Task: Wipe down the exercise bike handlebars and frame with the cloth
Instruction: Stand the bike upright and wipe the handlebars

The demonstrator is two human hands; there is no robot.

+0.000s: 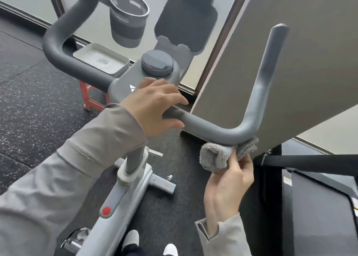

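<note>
The exercise bike's dark grey handlebar (209,127) runs from the centre console to a right horn that bends upward. My left hand (155,108) grips the bar just right of the console, fingers over the top and thumb underneath. My right hand (230,180) pinches a bunched grey cloth (215,157) from below and holds it against the underside of the bar's right bend. The light grey frame (120,201), marked with a red dot, slopes down toward me at the bottom centre.
A cup holder (127,19), a phone cradle (186,23), a round knob (157,63) and a small tray (100,61) sit on the console. A brown wall panel (290,71) stands close behind the right horn. A black machine (319,207) is at the right. The speckled rubber floor (29,104) lies below.
</note>
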